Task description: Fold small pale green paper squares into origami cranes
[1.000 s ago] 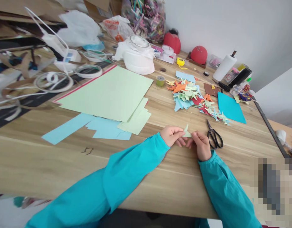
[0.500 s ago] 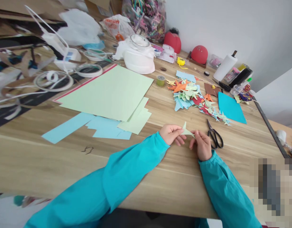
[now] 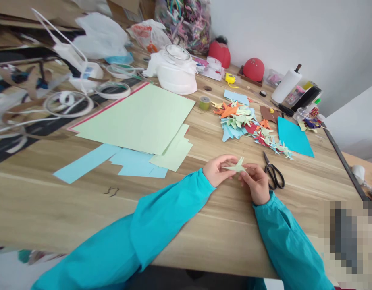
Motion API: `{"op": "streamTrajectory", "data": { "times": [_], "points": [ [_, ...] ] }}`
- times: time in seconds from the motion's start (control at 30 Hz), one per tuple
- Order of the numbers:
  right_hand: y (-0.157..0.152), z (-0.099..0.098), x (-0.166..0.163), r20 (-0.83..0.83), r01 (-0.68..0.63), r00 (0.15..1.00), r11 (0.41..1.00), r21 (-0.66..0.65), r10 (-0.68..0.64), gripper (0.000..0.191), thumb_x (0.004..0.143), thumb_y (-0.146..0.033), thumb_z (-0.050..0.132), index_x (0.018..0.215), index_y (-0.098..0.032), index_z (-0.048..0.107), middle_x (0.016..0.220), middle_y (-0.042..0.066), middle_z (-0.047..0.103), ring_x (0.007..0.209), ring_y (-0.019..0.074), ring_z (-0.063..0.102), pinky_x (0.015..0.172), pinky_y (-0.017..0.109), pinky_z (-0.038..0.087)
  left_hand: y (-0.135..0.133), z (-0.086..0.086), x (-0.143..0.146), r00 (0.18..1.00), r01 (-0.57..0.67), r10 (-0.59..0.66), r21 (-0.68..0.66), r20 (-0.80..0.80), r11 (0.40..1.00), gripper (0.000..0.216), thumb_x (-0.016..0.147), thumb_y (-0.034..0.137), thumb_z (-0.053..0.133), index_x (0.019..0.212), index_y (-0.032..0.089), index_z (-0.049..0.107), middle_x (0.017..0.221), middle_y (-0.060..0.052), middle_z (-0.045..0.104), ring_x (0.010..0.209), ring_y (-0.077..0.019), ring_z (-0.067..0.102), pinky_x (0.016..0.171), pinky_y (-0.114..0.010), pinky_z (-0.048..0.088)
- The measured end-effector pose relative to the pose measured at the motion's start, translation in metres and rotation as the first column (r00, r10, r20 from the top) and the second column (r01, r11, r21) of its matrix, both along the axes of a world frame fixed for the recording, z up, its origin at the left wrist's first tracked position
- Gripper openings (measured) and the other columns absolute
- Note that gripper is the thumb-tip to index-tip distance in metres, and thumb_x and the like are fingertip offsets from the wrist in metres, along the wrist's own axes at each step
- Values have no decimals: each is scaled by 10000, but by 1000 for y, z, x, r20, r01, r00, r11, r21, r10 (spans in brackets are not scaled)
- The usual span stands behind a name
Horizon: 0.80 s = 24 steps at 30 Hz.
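A small pale green origami crane, with thin points sticking out, is between my two hands just above the table. My left hand pinches its left side between thumb and fingers. On the other side, my right hand grips it with the thumb on its near face; some fingertips are hidden behind the paper. Black-handled scissors lie right beside my right hand, blades pointing away. Beyond the hands is a heap of folded paper cranes in orange, green, blue and red.
Large pale green paper sheets lie on the left, with blue paper strips at their near edge. A spool, a turquoise sheet and a yellow tape measure sit farther back. Coiled white cables crowd the far left.
The crane has turned in my fingers, and its points now spread left and up. My right hand has shifted left, closer to my left hand, and its thumb lies over the paper.
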State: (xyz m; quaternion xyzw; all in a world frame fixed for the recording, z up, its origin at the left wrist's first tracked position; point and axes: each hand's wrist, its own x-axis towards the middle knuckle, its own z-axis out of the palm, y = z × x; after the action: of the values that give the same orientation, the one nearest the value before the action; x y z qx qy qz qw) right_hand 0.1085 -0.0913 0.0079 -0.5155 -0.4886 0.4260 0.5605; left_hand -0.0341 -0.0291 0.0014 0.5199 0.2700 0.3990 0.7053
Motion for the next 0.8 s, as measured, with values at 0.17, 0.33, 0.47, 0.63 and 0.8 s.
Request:
{"op": "streamTrajectory", "data": {
  "times": [0.17,0.33,0.47,0.63,0.8],
  "points": [
    [1,-7,1,11,-52,999,998,30,52,225,696,-257,663,895,-204,573,693,5,616,583,126,559,470,237,454,1,-5,0,998,-34,39,120,-41,992,231,596,169,673,805,105,599,798,-70,631,722,-154,606,604,-255,516],
    [2,-11,2,67,-32,997,996,89,26,223,672,-250,683,876,-214,600,843,36,620,754,164,583,612,285,494,4,-11,-1,992,-95,116,281,-58,955,113,575,153,686,676,118,649,878,-86,611,814,-169,600,744,-290,501],
    [3,-9,3,146,-55,988,992,112,39,178,678,-247,678,841,-214,614,862,47,608,783,172,576,648,294,487,4,-7,-3,987,-73,111,286,-118,956,57,599,166,666,640,126,663,876,-93,614,803,-169,601,662,-258,510],
    [3,-8,3,199,-51,980,993,102,30,91,702,-257,657,751,-199,607,781,40,610,737,167,564,634,290,471,2,-5,-1,990,-60,86,210,-115,976,102,571,187,689,640,117,661,832,-85,629,752,-162,604,590,-235,508],
    [2,-7,2,107,-71,992,997,28,67,98,738,-267,623,779,-194,570,642,-10,586,562,113,528,554,254,445,0,-8,4,993,-3,-3,-44,-120,999,260,544,228,726,746,88,640,640,-35,640,505,-105,577,547,-253,504]
  ]
}}
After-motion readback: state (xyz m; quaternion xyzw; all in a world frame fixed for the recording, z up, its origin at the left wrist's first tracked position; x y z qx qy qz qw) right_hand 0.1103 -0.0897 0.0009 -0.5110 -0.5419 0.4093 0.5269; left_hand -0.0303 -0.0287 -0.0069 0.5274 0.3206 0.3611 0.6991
